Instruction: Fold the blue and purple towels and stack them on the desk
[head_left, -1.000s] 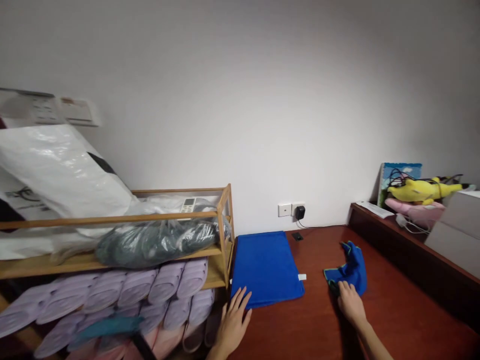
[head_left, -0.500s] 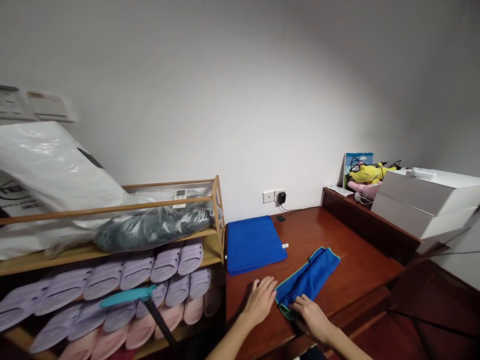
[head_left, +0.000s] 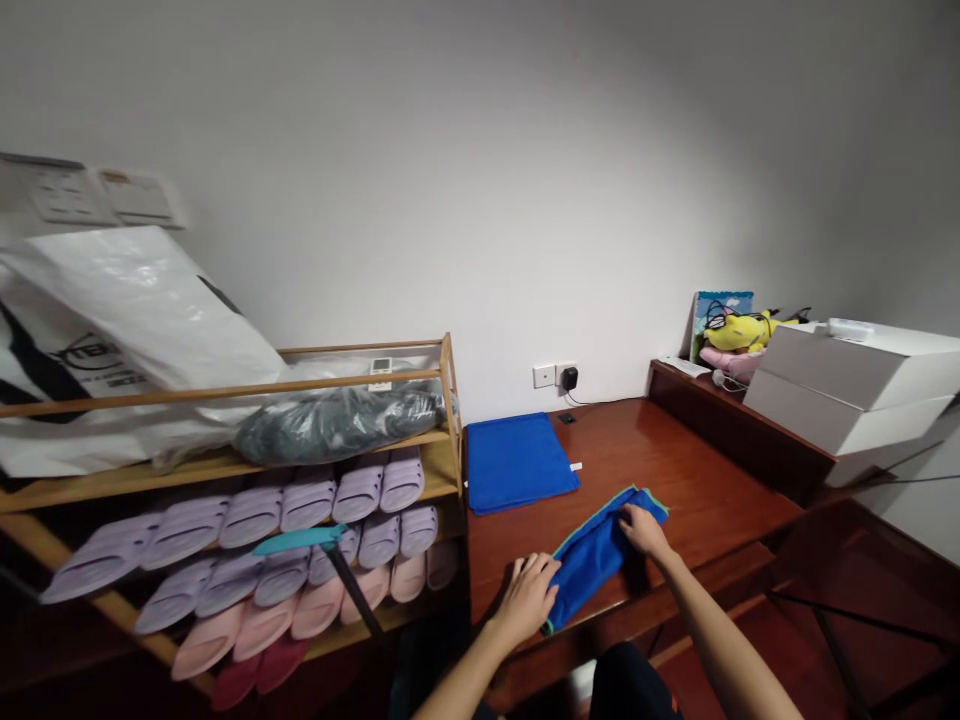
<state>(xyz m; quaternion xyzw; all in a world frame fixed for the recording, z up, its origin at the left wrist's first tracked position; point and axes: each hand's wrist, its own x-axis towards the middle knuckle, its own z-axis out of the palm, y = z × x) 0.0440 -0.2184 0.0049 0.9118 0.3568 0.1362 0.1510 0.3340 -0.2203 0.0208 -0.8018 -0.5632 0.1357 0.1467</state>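
A blue cloth with green edging (head_left: 592,575), folded into a long strip, lies slantwise on the brown wooden tabletop (head_left: 622,440). My left hand (head_left: 529,597) rests on its near left end, fingers stretched out and lying along the edge. Near the far right end, my right hand (head_left: 643,530) has its fingers curled onto the cloth and closed on it. Behind my left hand, a larger blue cloth (head_left: 521,462) lies folded flat in a square, with a small white tag at its right side.
On the left stands a wooden rack (head_left: 450,400) with lilac slippers (head_left: 360,490), pink slippers (head_left: 319,605) and plastic-wrapped goods. White boxes (head_left: 817,380) and a yellow plush toy (head_left: 739,332) occupy the raised ledge at right. A black plug (head_left: 570,378) sits in the wall socket.
My right hand has moved from the near end of the green-edged cloth up to its far right end. My left hand stays at the left end. The view has shifted slightly.
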